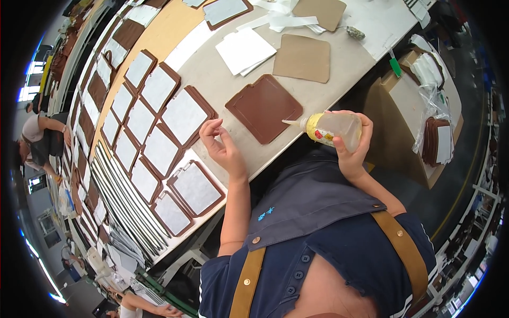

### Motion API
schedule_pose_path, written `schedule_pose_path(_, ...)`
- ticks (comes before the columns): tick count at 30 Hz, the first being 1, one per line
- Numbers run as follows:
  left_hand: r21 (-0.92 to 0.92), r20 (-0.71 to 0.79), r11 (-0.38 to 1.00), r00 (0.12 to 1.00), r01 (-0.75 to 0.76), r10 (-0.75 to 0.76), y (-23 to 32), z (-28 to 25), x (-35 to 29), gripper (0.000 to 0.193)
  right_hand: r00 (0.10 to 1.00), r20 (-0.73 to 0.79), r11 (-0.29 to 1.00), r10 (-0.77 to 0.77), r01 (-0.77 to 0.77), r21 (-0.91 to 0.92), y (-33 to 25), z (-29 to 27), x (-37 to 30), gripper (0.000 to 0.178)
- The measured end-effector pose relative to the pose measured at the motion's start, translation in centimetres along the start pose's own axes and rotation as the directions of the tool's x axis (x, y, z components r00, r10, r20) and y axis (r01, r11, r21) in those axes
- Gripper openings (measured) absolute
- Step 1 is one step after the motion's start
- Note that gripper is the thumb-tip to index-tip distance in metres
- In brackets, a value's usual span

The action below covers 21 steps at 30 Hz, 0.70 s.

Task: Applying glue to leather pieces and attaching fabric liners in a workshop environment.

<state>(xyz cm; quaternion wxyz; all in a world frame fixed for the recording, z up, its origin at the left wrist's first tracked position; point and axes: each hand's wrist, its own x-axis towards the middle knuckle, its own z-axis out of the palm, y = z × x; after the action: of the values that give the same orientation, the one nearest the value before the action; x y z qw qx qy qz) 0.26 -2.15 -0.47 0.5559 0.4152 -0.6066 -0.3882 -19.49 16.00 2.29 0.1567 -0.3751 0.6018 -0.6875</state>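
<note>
My right hand (354,146) is wrapped around a clear squeeze bottle (350,131) with a yellow label and pale contents. The bottle is tipped nearly level, and its thin nozzle (290,122) points left over the lower right edge of a dark brown leather-like panel (262,108). A faint line runs along this panel's border; whether it is glue or stitching I cannot tell. Just left of the panel, my left hand (221,147) is raised with loosely bent fingers, thumb apart, nothing visible in it. Nearest to it is a stack of brown-edged panels (185,116) with pale faces.
More brown-edged panels (140,124) cover the table's left side, beside long dark-and-white strips (127,196). Tan sheets (302,58) and white sheets (244,50) lie beyond the panel. A cardboard box (392,122) stands right of the table. Other people (40,132) are at the far left.
</note>
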Motion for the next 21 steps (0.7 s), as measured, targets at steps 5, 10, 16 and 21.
schedule_pose_path(5, 0.017, -0.009, 1.0, 1.0, -0.013, 0.013, 0.0, 0.1, 0.0, 0.023, 0.997, 0.072, 0.996, -0.036, 0.031, 0.079, 0.5, 1.4, -0.7, 0.066)
schedule_pose_path(10, 0.02, -0.001, 1.0, 1.0, -0.013, 0.013, -0.1, 0.2, -0.1, 0.024, 0.988, 0.155, 0.984, -0.023, -0.005, 0.178, 0.1, 2.7, -0.7, 0.069)
schedule_pose_path(16, 0.033, -0.028, 0.999, 1.0, 0.003, -0.002, 0.0, -0.2, -0.2, 0.024, 0.935, -0.248, 0.911, 0.253, -0.144, 0.387, 4.2, 1.0, 4.8, 0.063)
schedule_pose_path(21, 0.056, -0.009, 0.998, 1.0, -0.015, 0.015, -0.3, 0.4, 0.1, 0.022, 0.897, -0.44, 0.995, 0.055, -0.086, -0.052, 10.7, -4.7, 10.7, 0.068)
